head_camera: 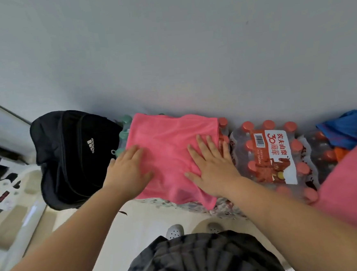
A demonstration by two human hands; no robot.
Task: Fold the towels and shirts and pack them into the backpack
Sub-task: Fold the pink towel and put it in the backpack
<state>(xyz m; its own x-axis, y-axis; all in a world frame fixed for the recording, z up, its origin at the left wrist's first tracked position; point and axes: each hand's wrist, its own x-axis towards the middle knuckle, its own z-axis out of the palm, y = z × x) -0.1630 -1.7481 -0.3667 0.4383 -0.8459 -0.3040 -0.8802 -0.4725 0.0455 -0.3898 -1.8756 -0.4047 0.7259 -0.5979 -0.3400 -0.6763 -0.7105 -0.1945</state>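
- A pink towel (165, 140) lies folded into a rough square on top of shrink-wrapped bottle packs (269, 156) that stand against a grey wall (166, 50).
- The left hand (129, 171) lies flat on the towel's near left part, fingers straight and close together, gripping nothing.
- The right hand (212, 167) lies flat on the towel's right part, fingers straight and slightly spread, also gripping nothing.
- A black backpack (72, 156) stands just left of the towel, beside the left hand. I cannot tell whether it is zipped.
- Green bottle caps (126, 120) peek out at the towel's far left edge; red caps show to its right.
- A second pink towel (348, 182) lies at the right edge, partly over the packs.
- A blue cloth (347, 126) sits behind it, near the wall.
- Below, pale floor (137, 224) and the person's light shoes (174, 232).
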